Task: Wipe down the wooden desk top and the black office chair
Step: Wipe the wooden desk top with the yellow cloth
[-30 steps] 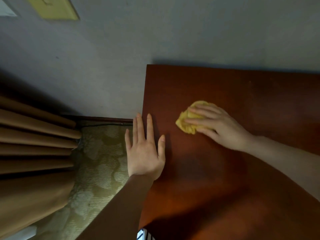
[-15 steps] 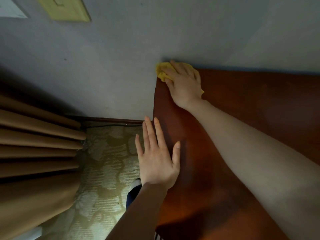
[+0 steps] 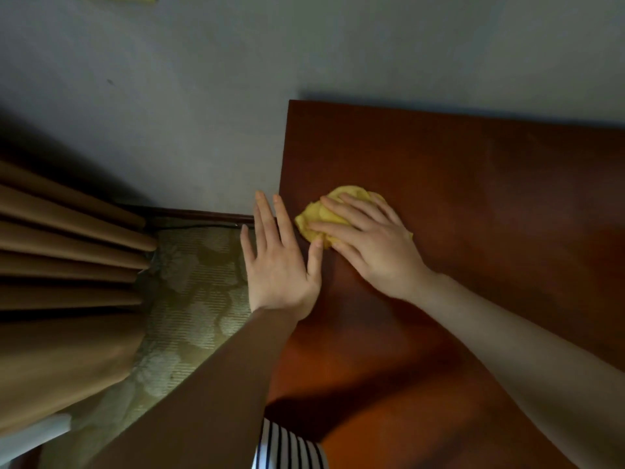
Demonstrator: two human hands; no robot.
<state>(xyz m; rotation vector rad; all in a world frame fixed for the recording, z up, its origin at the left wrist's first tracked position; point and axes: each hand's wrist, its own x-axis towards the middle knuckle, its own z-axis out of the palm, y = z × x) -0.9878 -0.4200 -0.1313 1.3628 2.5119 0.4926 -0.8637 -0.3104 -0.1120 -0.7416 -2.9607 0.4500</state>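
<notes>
One yellow cloth [image 3: 316, 216], bunched into a soft wad, lies on the reddish-brown wooden worktop [image 3: 473, 214], close to its left edge and about midway between the far wall and the near side. The right hand [image 3: 375, 245] lies palm down on top of the cloth and covers most of it. Its fingers [image 3: 338, 208] are spread and nearly straight, pressing the cloth flat rather than gripping it, and they point toward the far left. The right forearm is bare and stretches in from the near right, low over the wood.

The left hand [image 3: 280, 265] lies flat and open across the worktop's left edge. Its fingers [image 3: 267, 218] are straight, held close together, and point away toward the wall, with the outer ones hanging past the edge above the floor. Its thumb rests on the wood, the tip just beside the cloth. The left forearm comes up from the near side in deep shadow.

Behind the worktop stands a plain grey wall [image 3: 203, 113] with a dark baseboard [image 3: 203, 216]. Left of the worktop is patterned, pale green carpet [image 3: 196, 299], and farther left hang brown curtain folds [image 3: 67, 248]. Black-and-white striped fabric [image 3: 287, 448] shows at the near edge.
</notes>
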